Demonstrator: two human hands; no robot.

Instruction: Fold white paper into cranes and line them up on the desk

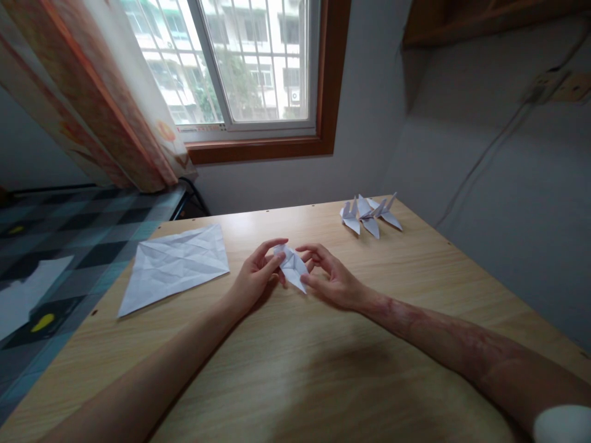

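nothing legible: no text, brand, number or sign can be read; faint reddish marks on lower window frame, ahead at eleven o'clock, too small to decipher

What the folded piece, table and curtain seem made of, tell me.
Folded piece: white matt paper, by its crisp creases.
Table: wood or wood-look laminate, satin; pale grain and soft sheen show.
Curtain: probably printed fabric, matt; it hangs in soft folds.
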